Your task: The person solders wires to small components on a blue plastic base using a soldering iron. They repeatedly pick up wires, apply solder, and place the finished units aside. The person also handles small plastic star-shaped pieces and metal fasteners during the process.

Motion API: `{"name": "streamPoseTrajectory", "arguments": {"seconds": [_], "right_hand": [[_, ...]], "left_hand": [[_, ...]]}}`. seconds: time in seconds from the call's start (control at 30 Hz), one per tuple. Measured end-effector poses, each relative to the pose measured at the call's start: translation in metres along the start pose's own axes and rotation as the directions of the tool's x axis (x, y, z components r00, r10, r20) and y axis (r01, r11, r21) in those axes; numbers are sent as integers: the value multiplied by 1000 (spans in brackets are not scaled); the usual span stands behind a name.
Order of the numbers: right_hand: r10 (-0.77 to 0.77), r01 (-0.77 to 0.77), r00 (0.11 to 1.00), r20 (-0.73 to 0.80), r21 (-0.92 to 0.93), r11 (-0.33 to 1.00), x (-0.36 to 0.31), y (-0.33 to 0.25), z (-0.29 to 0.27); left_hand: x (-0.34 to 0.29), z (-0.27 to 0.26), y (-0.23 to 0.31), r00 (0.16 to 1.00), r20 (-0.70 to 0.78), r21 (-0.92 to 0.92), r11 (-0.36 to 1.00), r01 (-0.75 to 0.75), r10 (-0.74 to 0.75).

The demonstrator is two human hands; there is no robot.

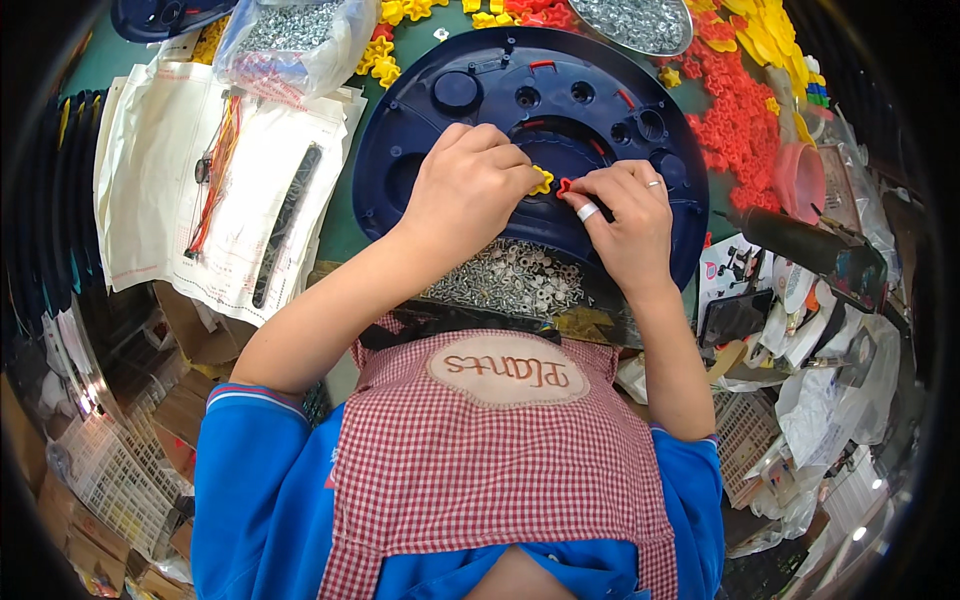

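A dark blue rounded plastic panel [415, 115] with round recesses lies in front of me on the green table. Over its middle, my left hand [475, 185] pinches a small yellow star-shaped plastic piece [542, 180] between thumb and fingers. Close beside it, the fingertips of my right hand [630, 215] hold a small red star-shaped plastic piece [564, 188]. The two pieces are nearly side by side, slightly apart. Several narrow red parts [598, 147] sit in the panel. Between the panel and my apron, many loose screws [510, 280] fill a tray.
Up left are a plastic bag of screws [290, 30] and papers [150, 190] bearing a wire bundle [218, 175] and black strip [286, 225]. A metal bowl of screws [640, 20], red pieces [730, 130] and a black power screwdriver [810, 245] lie far right.
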State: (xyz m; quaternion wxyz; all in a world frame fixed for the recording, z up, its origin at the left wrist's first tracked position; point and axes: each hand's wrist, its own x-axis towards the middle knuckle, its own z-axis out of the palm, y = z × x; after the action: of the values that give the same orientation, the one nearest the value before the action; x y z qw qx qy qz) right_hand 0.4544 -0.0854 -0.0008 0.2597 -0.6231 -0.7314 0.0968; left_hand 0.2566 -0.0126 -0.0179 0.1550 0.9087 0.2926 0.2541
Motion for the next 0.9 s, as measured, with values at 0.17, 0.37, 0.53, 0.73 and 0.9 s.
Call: {"name": "streamPoseTrajectory", "arguments": {"seconds": [0.17, 0.37, 0.53, 0.73, 0.9], "right_hand": [[-41, 41, 999, 8, -25, 999, 3, 3, -2], [-41, 41, 999, 33, 8, 999, 3, 10, -1], [36, -35, 999, -7, 78, 996, 0, -6, -11], [15, -56, 943, 332, 112, 992, -55, -56, -9], [109, -146, 920, 376, 71, 987, -71, -51, 1]], "left_hand": [[13, -4, -2, 999, 30, 48, 998, -38, 36], [-17, -40, 37, 987, 9, -209, 965, -158, 163], [-54, -21, 46, 927, 359, -84, 993, -79, 104], [-57, -14, 39, 926, 343, -99, 986, -133, 159], [-51, -19, 43, 900, 411, -100, 988, -114, 146]]}}
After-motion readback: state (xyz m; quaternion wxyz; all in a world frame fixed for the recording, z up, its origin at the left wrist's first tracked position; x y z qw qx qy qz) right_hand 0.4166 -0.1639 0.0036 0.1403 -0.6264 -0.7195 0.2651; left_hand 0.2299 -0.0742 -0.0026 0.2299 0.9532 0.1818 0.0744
